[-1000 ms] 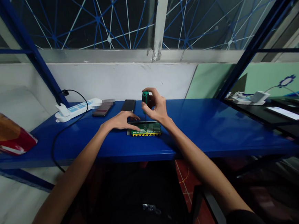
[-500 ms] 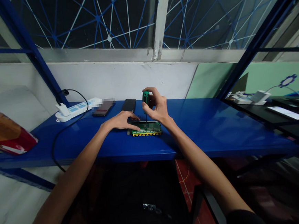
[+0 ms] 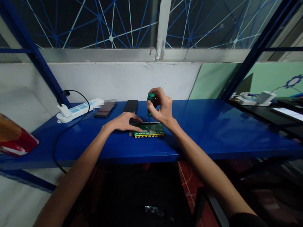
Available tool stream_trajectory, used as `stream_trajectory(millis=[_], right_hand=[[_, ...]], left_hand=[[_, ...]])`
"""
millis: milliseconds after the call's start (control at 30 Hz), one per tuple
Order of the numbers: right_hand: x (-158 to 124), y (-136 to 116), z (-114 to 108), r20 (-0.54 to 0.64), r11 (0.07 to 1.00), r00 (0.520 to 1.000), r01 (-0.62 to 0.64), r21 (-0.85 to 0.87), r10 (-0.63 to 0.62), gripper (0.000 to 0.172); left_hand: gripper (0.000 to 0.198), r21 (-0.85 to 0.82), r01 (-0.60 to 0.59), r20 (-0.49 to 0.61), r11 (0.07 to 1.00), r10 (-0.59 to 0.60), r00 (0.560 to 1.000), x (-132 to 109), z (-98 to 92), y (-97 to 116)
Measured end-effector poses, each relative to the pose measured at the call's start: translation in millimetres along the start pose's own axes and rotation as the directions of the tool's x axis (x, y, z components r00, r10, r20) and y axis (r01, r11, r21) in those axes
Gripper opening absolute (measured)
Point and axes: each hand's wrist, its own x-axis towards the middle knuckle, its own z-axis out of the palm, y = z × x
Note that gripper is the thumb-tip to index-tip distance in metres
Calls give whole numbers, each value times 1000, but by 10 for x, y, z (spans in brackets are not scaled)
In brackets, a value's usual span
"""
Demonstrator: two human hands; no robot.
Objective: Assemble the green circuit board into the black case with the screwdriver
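Observation:
A green circuit board [image 3: 156, 128] with a row of yellow-edged ports along its near side lies on the blue table [image 3: 207, 126]. My right hand [image 3: 163, 105] grips a green-handled screwdriver [image 3: 150, 99] held nearly upright, its thin shaft pointing down at the board. Whether the tip touches a screw is too small to tell. My left hand [image 3: 123, 122] rests at the board's left end, thumb and fingers curved around that end and closed on it. Part of the board's left side is hidden beneath this hand.
Behind my left hand lies a black flat case [image 3: 130, 106]. A phone [image 3: 105, 109] and a white power strip [image 3: 75, 112] with a black cable sit further left. A red-and-orange package [image 3: 8, 135] stands at the left edge. Blue shelf posts rise on both sides.
My right hand and the top of the screwdriver have shifted slightly to the right, and the fingers sit differently around the handle. My left hand and the board stay in place.

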Motion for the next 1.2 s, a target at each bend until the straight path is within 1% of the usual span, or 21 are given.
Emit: stream_trajectory(millis=[67,133,300,367,467,600,833,933,1033,1133,1200], right_hand=[[-6,-11,5,-29,999,1000,5,-35,-6,23],[-14,-19,19,-40,997,999,14,-73,-17,28],[-29,-26,57,-68,974,997,23,-227,-40,24],[-30,-32,56,-72,967,995,47,-250,-67,24],[-31,-46,42,-60,968,994,74,-240,-91,26],[-33,-55,37,-25,972,992,113,-205,-120,30],[-39,-37,53,8,964,984,173,-203,-176,34],[-39,-26,82,-25,961,984,166,-220,-175,31],[-37,-10,116,-72,959,986,127,-253,-150,30],[-36,0,127,-64,955,987,128,-268,-150,35],[-37,-3,119,-42,953,986,143,-267,-160,38]], left_hand=[[44,-8,-9,3,1000,9,1000,-3,0,-1],[43,-40,-19,-17,999,18,1000,-5,5,17],[35,-205,-98,-173,974,62,983,32,92,140],[30,-243,-119,-212,963,67,975,65,158,199],[25,-294,-125,-262,948,46,964,110,257,264],[23,-361,-135,-258,923,40,965,133,322,285],[21,-388,-170,-299,906,51,953,129,319,305],[19,-376,-151,-309,914,30,950,123,310,323],[18,-349,-147,-339,926,22,940,119,310,315],[18,-356,-147,-368,923,6,930,123,324,283],[17,-374,-142,-364,916,-5,931,127,331,266]])
